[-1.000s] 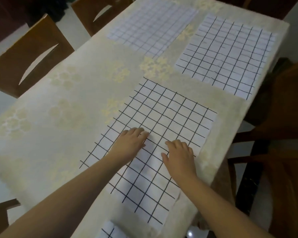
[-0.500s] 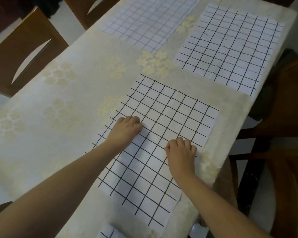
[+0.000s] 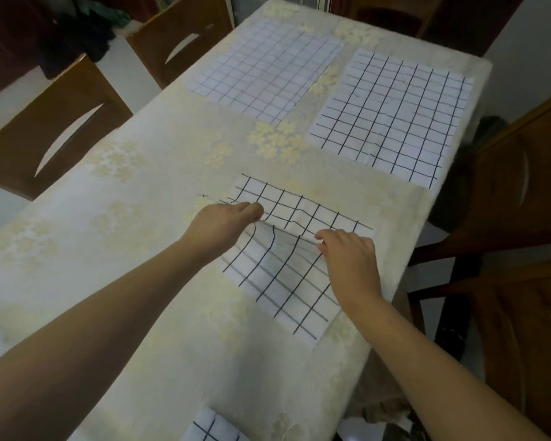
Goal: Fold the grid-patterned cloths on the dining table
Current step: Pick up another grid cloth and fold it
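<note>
- Between the two hands, the near grid-patterned cloth (image 3: 287,275) is raised into a ridge, its grid lines bowing where the fabric lifts off the table.
- Left hand (image 3: 223,224) has its fingers curled round the cloth's left end of that ridge, pinching the fabric.
- Right hand (image 3: 347,253) pinches the ridge's right end with thumb and fingertips; a white edge of cloth shows just at its fingers.
- Beyond the grip, a strip of the same cloth lies flat on the cream floral tablecloth (image 3: 109,249), a few grid rows deep.
- Nearer than the grip, the rest of the cloth slopes down to the table, ending at a corner close to the table's right edge.
- Farther past the hands, a second dark-lined cloth (image 3: 388,116) lies flat by the right edge, and a fainter-lined cloth (image 3: 264,68) lies flat to its left, the two apart.
- Close to the person, well below the grip, a corner of another grid cloth (image 3: 213,428) shows at the frame's bottom.
- Left of the table stand wooden chairs (image 3: 54,122); more dark wooden chairs stand to the right.
</note>
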The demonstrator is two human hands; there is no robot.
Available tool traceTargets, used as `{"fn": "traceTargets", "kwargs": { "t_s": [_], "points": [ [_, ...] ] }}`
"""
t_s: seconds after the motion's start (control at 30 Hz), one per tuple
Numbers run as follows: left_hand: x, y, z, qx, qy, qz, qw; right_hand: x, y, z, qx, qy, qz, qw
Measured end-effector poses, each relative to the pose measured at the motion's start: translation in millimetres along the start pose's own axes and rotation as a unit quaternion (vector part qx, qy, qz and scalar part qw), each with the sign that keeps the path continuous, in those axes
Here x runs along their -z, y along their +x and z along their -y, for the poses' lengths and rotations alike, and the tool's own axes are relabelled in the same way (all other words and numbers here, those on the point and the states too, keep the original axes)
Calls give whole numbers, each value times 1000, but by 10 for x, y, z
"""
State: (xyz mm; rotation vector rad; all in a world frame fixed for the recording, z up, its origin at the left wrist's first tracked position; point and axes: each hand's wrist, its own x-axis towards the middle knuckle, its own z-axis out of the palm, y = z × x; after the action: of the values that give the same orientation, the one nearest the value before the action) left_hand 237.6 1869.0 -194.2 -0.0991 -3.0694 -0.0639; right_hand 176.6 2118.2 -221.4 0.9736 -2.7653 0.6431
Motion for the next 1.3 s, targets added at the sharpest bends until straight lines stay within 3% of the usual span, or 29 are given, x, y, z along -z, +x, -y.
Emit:
{"fn": "traceTargets", "kwargs": {
  "t_s": [0.3,0.53,0.63,0.77,0.93,1.03,1.1,1.17,1.3],
  "points": [
    [782,95,2,-3,-11,-132,991,760,170,292,30,-5,-82,996],
    [813,-546,-195,40,-115,-196,973,801,-327,584,80,8,-79,994],
    [524,-909,-304,91,-153,-194,965,554,-663,658,79,2,-37,996],
    [12,-1400,-432,173,-188,-117,960,200,-1052,685,58,9,80,995],
    [-559,-1820,-546,197,-277,3,940,-95,-1358,578,35,16,226,973],
    [-711,-1945,-605,211,-327,23,921,-131,-1407,555,22,18,272,962],
    [-774,-1986,-630,232,-369,6,900,-153,-1396,519,12,28,280,960],
    [-801,-1983,-665,282,-428,-40,858,-171,-1362,477,-1,15,295,955],
    [-758,-1873,-716,442,-555,-137,691,-221,-1305,396,-41,-21,349,936]
  ]
}}
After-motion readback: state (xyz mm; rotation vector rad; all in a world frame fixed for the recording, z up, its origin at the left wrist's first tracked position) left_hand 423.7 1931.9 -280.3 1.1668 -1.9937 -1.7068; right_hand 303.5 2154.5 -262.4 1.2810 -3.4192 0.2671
